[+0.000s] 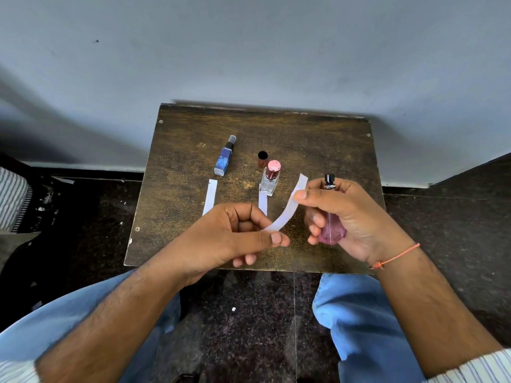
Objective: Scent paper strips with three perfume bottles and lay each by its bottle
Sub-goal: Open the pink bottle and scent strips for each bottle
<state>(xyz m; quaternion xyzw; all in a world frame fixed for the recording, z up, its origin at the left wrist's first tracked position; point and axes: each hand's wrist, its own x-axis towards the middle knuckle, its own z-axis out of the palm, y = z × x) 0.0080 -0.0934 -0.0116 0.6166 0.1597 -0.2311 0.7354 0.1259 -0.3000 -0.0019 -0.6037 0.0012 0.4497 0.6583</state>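
While hands point(290, 228) hold strip point(287, 211), pink bottle point(331, 230), no label legible

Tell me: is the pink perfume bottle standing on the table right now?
No, the right hand grips the pink perfume bottle above the table, while the left hand pinches a curved paper strip.

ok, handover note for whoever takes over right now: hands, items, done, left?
Left hand: pinches the near end of the third strip, held curved above the table.
Right hand: grips the pink bottle, uncapped, thumb touching the strip.
Blue bottle stands with a strip laid in front of it. Clear bottle likewise, strip partly hidden by the left hand. A loose cap stands behind it.
Done: two strips laid, it seems.
Left: scent the third strip if not yet sprayed (cannot tell), lay it down, set the pink bottle beside it.
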